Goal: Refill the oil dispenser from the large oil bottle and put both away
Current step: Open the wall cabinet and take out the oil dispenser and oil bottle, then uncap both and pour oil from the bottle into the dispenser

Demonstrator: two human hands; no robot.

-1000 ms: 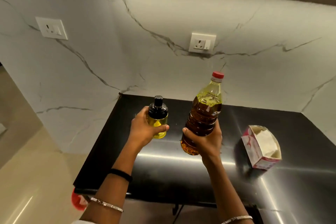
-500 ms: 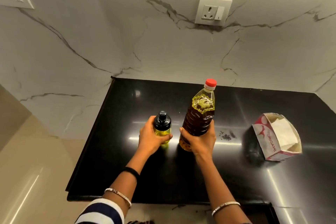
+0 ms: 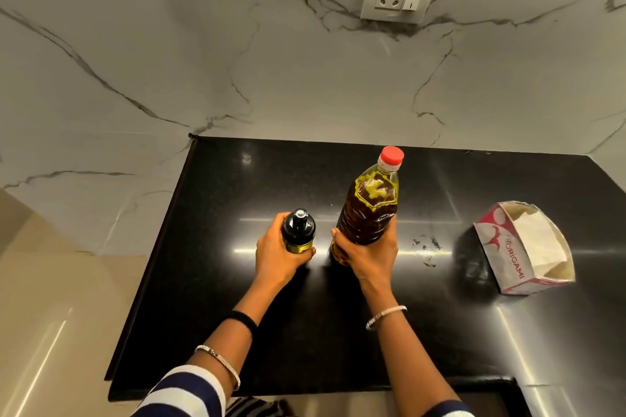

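The left hand (image 3: 276, 256) has its fingers clamped round the dispenser (image 3: 298, 231), which has a black cap and stands upright on the black worktop (image 3: 220, 247). Just beside it at 3 o'clock, the right hand (image 3: 371, 256) has its fingers clamped round the lower half of the bottle (image 3: 367, 213), red-capped and upright. Further toward 3 o'clock, well apart, sits an open box (image 3: 521, 249).
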